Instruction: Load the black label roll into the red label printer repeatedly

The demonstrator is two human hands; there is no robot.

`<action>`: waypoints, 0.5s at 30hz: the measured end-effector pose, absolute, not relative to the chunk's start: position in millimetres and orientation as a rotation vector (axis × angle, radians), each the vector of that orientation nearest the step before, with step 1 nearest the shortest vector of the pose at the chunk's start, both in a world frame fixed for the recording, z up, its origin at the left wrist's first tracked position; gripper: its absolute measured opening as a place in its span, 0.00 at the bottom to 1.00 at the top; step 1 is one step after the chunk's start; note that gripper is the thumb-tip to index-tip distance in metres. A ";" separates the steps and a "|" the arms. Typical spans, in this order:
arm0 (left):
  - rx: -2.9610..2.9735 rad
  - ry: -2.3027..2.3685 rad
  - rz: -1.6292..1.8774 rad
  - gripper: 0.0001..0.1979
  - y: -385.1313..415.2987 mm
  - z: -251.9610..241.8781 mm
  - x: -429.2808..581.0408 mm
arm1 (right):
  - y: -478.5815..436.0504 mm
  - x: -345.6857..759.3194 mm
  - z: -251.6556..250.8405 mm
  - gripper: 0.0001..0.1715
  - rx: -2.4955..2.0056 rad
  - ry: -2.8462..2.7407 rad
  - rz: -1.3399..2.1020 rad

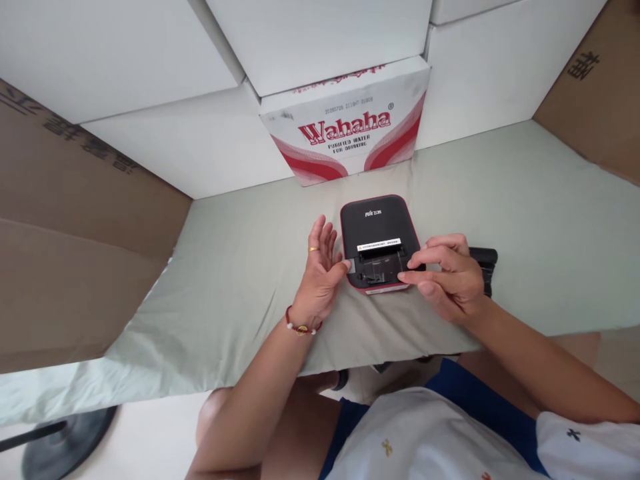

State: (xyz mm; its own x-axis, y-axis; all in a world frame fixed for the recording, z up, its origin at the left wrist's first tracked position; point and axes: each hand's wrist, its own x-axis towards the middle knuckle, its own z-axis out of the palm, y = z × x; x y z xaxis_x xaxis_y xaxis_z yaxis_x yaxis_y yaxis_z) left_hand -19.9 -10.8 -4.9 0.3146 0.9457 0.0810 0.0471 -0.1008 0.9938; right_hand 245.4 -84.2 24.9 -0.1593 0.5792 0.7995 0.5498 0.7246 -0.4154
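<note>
A black label printer [381, 228] with red edges lies on the cloth-covered table in front of me. A white warning strip [379, 245] crosses it above the slot, and a dark, glossy panel [383, 269] fills its near end. My left hand [321, 270] is at the printer's left side, thumb on a grey tab [351, 266], the other fingers stretched up beside the casing. Two fingertips of my right hand [447, 275] touch the panel's right side. The fingers there are apart, with nothing seen between them. A black object [487, 263] lies partly hidden behind that hand.
At the back, a Wahaha water carton [350, 133] stands against white boxes [320, 40]. Brown cardboard boxes flank the table at left [75, 247] and right [595, 93]. The pale green cloth [550, 220] is wrinkled near the front edge. A round black base [67, 443] sits on the floor.
</note>
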 end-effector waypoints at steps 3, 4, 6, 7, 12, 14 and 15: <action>1.475 0.976 0.995 0.52 -9.5 -6.8 -20.3 | -83.4 244.9 24.9 0.18 -0.869 -1.836 0.007; 1.472 0.975 0.997 0.52 -9.1 -7.3 -20.2 | -83.2 244.5 24.9 0.18 -0.860 -1.831 0.000; 1.453 0.971 1.007 0.52 -8.3 -8.2 -19.8 | -83.1 243.6 25.6 0.18 -0.827 -1.829 -0.011; 1.436 0.967 1.011 0.52 -8.0 -8.6 -19.5 | -83.1 243.2 26.7 0.17 -0.812 -1.840 -0.010; 1.355 0.957 1.036 0.50 -7.7 -11.4 -15.9 | -82.1 243.3 39.8 0.14 -0.786 -1.935 0.055; 1.331 0.972 1.083 0.48 -8.2 -12.6 -13.9 | -80.8 243.6 46.4 0.13 -0.782 -1.969 0.074; 1.327 0.976 1.095 0.47 -8.5 -13.2 -13.1 | -80.2 243.6 49.4 0.12 -0.783 -1.988 0.076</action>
